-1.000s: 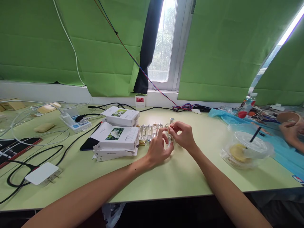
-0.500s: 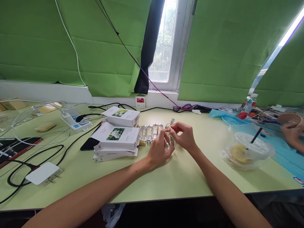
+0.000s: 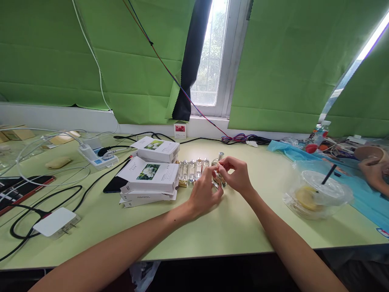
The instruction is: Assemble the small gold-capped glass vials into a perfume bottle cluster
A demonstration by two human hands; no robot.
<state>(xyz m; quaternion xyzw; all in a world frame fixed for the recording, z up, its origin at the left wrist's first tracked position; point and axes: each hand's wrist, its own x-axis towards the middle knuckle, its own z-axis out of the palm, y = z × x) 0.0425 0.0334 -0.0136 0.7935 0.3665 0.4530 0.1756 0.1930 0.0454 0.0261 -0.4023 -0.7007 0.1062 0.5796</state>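
Observation:
My left hand (image 3: 204, 191) rests near the table's middle, its fingers curled and its fingertips meeting those of my right hand. My right hand (image 3: 236, 175) is closed in a pinch at the same spot. What the fingertips hold is small and mostly hidden by them. Shiny glass and metal pieces (image 3: 216, 183) show in the gap between the hands; I cannot tell whether they are held or stand behind. Just left of the hands is a row of small clear glass bottles (image 3: 191, 171) with gold and silver parts. A silver top (image 3: 221, 155) rises behind my fingertips.
White flower-printed boxes (image 3: 148, 174) are stacked left of the bottles, over a dark phone (image 3: 114, 184). Further left lie a power strip (image 3: 99, 158), cables and a white charger (image 3: 57, 222). At right stands a bagged lidded cup (image 3: 313, 194) with a straw; beyond it, another person's hand (image 3: 372, 170).
Both hands stay almost in place, with only slight finger movement at the pinch. The glass and metal pieces between them look slightly shifted. The view has moved very little.

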